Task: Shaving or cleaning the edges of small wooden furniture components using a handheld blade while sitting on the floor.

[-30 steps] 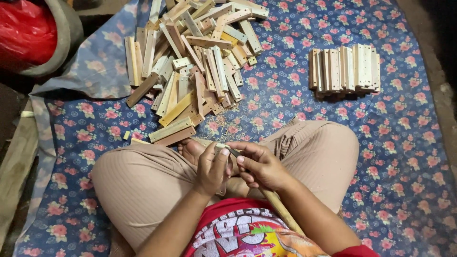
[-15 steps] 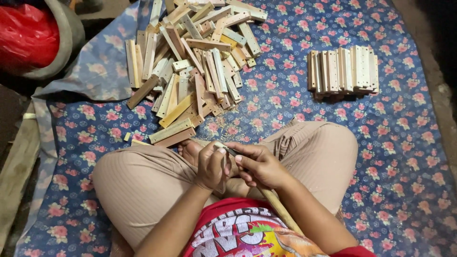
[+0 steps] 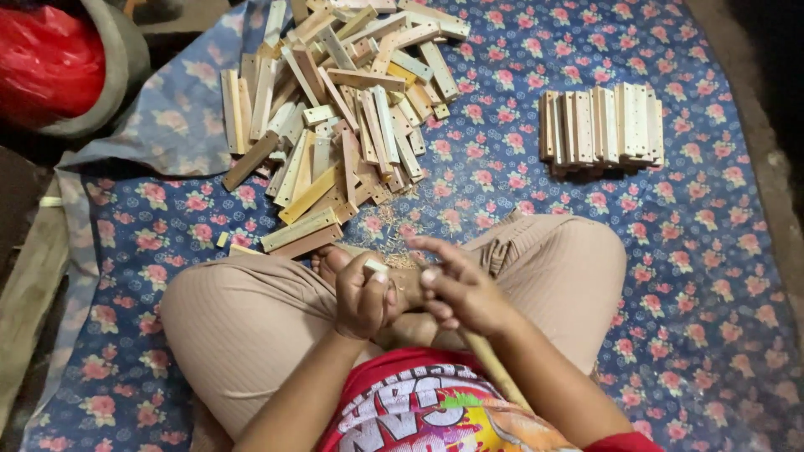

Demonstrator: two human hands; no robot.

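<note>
Loose wooden strips (image 3: 335,125) block eleven o'clock; stacked strips (image 3: 601,125) block one; floral cloth (image 3: 494,167) between lies open.

Single head camera looks steeply down, close over lap and floral cloth (image 3: 687,276).

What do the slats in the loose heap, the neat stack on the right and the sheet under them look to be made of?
Loose heap: probably raw wood or bamboo, with pale tan, matt, flat-cut faces and shavings nearby.
Neat stack: the same pale material, cut to an even length.
Sheet: woven cloth, blue with pink flowers, creased and folded at its left edge.
The piece in the left hand is too hidden to judge.
</note>
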